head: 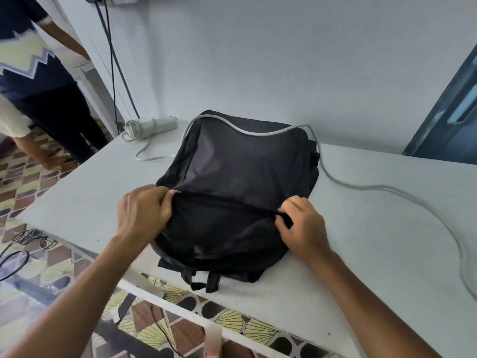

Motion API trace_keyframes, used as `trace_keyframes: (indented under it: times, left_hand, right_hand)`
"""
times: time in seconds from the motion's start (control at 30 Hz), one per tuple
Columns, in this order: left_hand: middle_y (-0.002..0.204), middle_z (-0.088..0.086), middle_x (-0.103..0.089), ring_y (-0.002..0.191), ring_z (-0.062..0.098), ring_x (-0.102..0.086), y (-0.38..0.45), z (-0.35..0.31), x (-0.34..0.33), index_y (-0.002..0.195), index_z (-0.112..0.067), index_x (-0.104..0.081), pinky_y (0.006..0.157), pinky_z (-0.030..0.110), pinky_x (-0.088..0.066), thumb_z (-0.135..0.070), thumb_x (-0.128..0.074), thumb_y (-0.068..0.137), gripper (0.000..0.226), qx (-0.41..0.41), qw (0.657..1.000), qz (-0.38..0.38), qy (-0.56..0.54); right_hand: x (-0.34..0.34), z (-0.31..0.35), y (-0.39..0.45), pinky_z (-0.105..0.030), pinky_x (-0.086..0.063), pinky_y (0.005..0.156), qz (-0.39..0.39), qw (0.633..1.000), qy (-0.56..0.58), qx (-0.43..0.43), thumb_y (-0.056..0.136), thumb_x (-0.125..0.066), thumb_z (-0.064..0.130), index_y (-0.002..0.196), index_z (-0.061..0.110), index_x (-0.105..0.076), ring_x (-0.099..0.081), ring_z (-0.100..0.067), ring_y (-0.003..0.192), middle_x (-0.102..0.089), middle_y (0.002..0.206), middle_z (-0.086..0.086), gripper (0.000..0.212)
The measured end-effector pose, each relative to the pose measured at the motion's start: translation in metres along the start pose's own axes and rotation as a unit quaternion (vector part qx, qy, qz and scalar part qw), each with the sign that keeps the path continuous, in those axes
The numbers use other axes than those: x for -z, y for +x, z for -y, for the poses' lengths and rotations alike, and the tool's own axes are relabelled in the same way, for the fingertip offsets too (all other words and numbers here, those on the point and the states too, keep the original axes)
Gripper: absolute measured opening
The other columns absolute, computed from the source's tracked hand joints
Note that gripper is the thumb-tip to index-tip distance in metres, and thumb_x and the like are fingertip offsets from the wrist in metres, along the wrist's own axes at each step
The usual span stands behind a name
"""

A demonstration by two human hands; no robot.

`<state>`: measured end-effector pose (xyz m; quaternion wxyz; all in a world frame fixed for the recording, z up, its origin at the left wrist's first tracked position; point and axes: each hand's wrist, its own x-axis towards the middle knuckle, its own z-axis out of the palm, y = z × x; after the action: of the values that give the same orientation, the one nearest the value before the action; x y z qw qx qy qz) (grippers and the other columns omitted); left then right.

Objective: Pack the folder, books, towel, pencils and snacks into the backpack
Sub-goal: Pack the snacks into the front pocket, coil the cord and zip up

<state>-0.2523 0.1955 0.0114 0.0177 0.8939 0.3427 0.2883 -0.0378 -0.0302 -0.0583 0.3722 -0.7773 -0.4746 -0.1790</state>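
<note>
Both my forearms reach in from the near edge of the bench (361, 202). My left hand (144, 215) has its fingers curled, pinching the dark fabric at the left end of the zip line. My right hand (303, 228) is curled too, pinching the zip pull at the right end of the same line. The backpack (240, 177) lies flat on the bench between and just beyond my hands, its straps (204, 279) toward me at the near edge, its bottom toward the wall. The zip seam runs straight across from one hand to the other; I cannot tell whether it is open or closed along its length.

A grey cable (387, 188) lies over the far end of the backpack, touching it, and curves off along the bench to my right. Farther left, near the wall, sits a white power strip (152, 125) with its cord bundled. Beyond the bench's left corner a second person (38, 81) stands on the patterned tile floor (38, 254).
</note>
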Motion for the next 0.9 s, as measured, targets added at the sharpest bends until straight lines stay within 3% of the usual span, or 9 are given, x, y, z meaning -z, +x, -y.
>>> trace_keyframes:
  times: [0.17, 0.33, 0.53, 0.67, 0.9]
  left_hand:
    - [0.060, 0.001, -0.053, 0.057, 0.030, -0.055, -0.005, 0.033, 0.000, 0.075, -0.015, -0.076, 0.052, 0.031, -0.041, -0.035, -0.063, 0.087, 0.027, 0.007, 1.000, 0.004, 0.002]
    - [0.064, -0.002, -0.054, 0.060, 0.025, -0.056, -0.016, 0.040, -0.017, 0.076, -0.018, -0.074, 0.057, 0.034, -0.046, -0.039, -0.053, 0.085, 0.032, 0.044, 0.995, 0.037, -0.081]
    - [0.067, 0.001, -0.058, 0.065, 0.019, -0.055, -0.036, 0.037, -0.039, 0.081, -0.009, -0.074, 0.062, 0.032, -0.042, -0.015, -0.065, 0.091, 0.014, 0.107, 0.977, 0.007, -0.182]
    - [0.071, 0.004, -0.061, 0.068, 0.021, -0.056, -0.043, 0.034, -0.046, 0.082, -0.008, -0.073, 0.063, 0.039, -0.047, -0.016, -0.062, 0.092, 0.016, 0.133, 0.966, -0.007, -0.221]
    - [0.074, 0.000, -0.062, 0.069, 0.016, -0.058, -0.043, 0.038, -0.048, 0.086, -0.011, -0.075, 0.065, 0.036, -0.048, -0.017, -0.064, 0.091, 0.014, 0.139, 0.955, -0.013, -0.260]
  right_hand:
    - [-0.003, 0.005, 0.001, -0.027, -0.043, 0.048, 0.004, 1.000, 0.004, -0.002, 0.077, -0.052, 0.021, 0.072, 0.010, -0.057, -0.052, -0.020, 0.070, -0.055, 0.077, 0.004, 0.012]
    - [-0.007, 0.001, -0.004, -0.028, -0.045, 0.053, 0.000, 0.999, 0.024, -0.023, 0.078, -0.053, 0.023, 0.076, 0.010, -0.059, -0.053, -0.019, 0.075, -0.057, 0.081, 0.002, 0.015]
    - [-0.010, 0.002, -0.013, -0.027, -0.046, 0.069, -0.018, 0.996, 0.066, -0.051, 0.083, -0.056, 0.022, 0.081, 0.007, -0.063, -0.056, -0.021, 0.083, -0.060, 0.087, -0.001, 0.017]
    - [-0.009, 0.004, -0.013, -0.020, -0.042, 0.075, -0.019, 0.997, 0.052, -0.050, 0.086, -0.055, 0.023, 0.085, 0.005, -0.065, -0.056, -0.021, 0.085, -0.062, 0.090, -0.005, 0.021]
    - [-0.008, 0.008, -0.015, -0.020, -0.042, 0.079, -0.022, 0.997, 0.046, -0.063, 0.089, -0.053, 0.024, 0.090, 0.003, -0.066, -0.056, -0.024, 0.086, -0.062, 0.092, -0.007, 0.024]
